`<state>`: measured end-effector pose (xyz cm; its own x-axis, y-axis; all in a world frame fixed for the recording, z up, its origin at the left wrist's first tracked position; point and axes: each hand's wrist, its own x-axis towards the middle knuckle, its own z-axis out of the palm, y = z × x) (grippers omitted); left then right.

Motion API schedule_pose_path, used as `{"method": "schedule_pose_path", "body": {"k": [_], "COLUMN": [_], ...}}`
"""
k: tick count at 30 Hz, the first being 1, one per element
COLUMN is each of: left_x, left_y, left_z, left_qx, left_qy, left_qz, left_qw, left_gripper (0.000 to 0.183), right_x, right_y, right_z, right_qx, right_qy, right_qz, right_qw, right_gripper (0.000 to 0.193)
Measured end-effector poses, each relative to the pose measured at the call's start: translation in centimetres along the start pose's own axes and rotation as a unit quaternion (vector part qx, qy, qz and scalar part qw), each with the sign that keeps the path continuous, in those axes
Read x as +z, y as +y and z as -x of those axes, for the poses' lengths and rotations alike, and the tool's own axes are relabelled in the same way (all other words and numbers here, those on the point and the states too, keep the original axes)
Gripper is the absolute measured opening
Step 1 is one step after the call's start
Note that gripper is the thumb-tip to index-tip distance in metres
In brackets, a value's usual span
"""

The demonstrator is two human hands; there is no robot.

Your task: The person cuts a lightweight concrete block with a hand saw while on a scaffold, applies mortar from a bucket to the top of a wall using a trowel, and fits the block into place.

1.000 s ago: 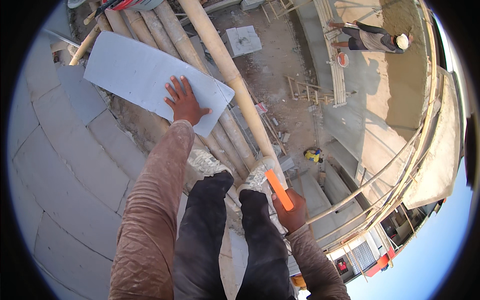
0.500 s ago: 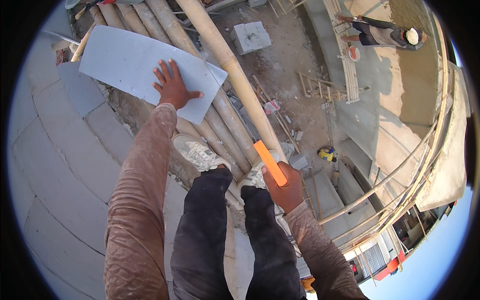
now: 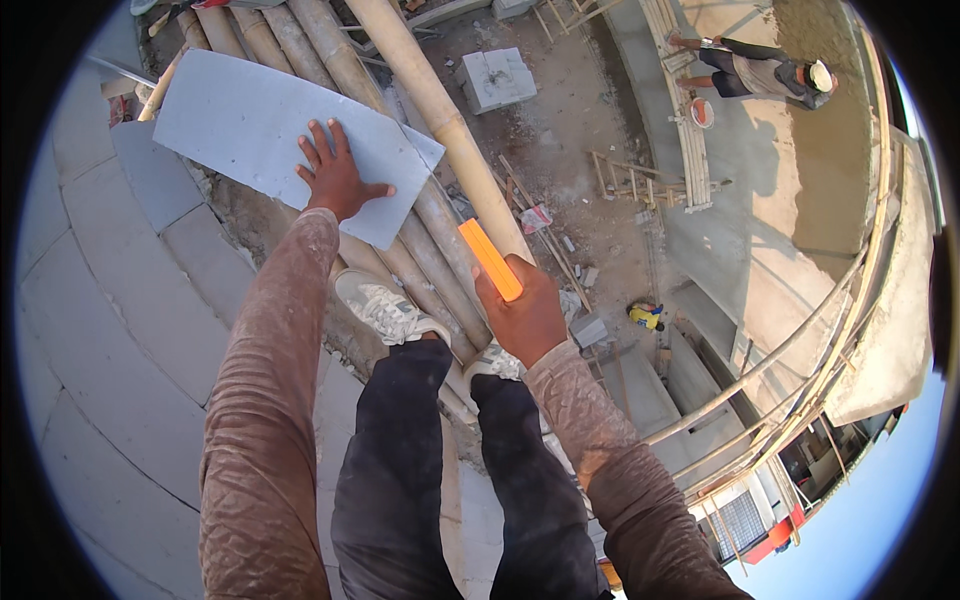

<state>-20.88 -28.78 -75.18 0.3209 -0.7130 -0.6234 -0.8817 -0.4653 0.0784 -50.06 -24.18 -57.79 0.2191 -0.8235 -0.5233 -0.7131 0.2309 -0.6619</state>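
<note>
A pale grey lightweight concrete block (image 3: 240,120) lies across the bamboo poles at upper left. My left hand (image 3: 340,178) presses flat on its top near the right end, fingers spread. In my right hand (image 3: 528,312) is the orange handle of a saw (image 3: 490,260), held to the right of the block and above the poles. The saw's thin blade is seen nearly edge-on, running from the handle toward the block's right end, where a narrow line crosses the block. How deep the blade sits in it I cannot tell.
I stand on bamboo poles (image 3: 440,215) beside a block wall (image 3: 120,290) on the left. A thick bamboo rail (image 3: 440,110) runs along the drop. Far below are a stack of pale blocks (image 3: 497,80), a person in yellow (image 3: 646,316) and a person in a white hat (image 3: 770,75) at a wall.
My right hand has moved up and left with the saw, bringing its handle closer to the block. My left hand stays pressed on the block; the whole view has shifted slightly.
</note>
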Motion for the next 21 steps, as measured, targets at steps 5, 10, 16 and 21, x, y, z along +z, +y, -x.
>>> {"method": "schedule_pose_path", "body": {"k": [5,10,16,21], "left_x": [-0.1,0.0,0.0,-0.5], "left_y": [-1.5,-1.3,-0.5,-0.6], "left_z": [0.5,0.4,0.6,0.4], "left_qx": [-0.018,0.001,-0.016,-0.016], "left_qy": [-0.014,0.0,-0.032,-0.038], "left_qz": [-0.001,0.0,0.013,0.001], "left_qw": [1.0,1.0,0.999,0.999], "left_gripper": [0.152,0.153,0.155,0.155], "right_x": [-2.4,-4.0,0.2,-5.7], "right_y": [0.9,-0.7,-1.1,-1.8], "right_z": [8.1,8.3,1.9,10.7], "right_qx": [0.037,0.065,0.057,0.078], "right_qy": [-0.019,-0.024,-0.022,-0.048], "right_qz": [-0.036,-0.067,-0.005,0.012], "right_qw": [0.998,0.995,0.998,0.996], "right_gripper": [0.031,0.029,0.03,0.03]}}
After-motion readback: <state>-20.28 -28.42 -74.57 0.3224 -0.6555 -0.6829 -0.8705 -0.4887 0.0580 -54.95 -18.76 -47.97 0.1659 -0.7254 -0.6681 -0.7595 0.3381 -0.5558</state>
